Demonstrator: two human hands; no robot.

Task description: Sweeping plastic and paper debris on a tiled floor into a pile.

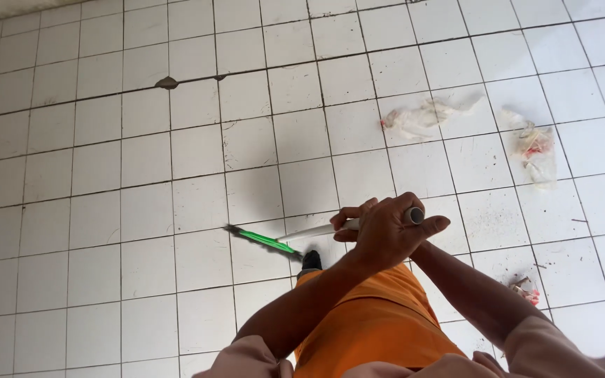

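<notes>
Gripping a broom handle (pixel 320 229) with both hands, the person stands over a white tiled floor (pixel 106 210) and looks down along their own arms. The left hand (pixel 386 238) wraps the top end of the pale handle, its grip clenched tight around the shaft, thumb stretched out beside the grey end cap (pixel 415 215). The right hand (pixel 353 215) sits just behind and below it on the same shaft, mostly hidden by the left; only its curled fingers show, closed on the handle. Both forearms run up from the bottom of the view, the sleeves a pale pinkish cloth.

The handle slants down and to the left, away from the hands, and turns bright green (pixel 264 240) toward its lower end, which reaches a dark tip near the floor. The broom's head is too blurred to make out. An orange garment (pixel 379 315) covers the person's legs below the hands, and a dark shoe tip (pixel 311 261) peeks out just under the handle.

Well apart from the hands, higher on the floor, lie two crumpled white plastic wrappers, one (pixel 421 115) with a red spot, the other (pixel 535 147) further right. A small scrap of litter (pixel 526 287) lies near the right forearm. A chipped tile corner (pixel 167 82) shows at the upper left.
</notes>
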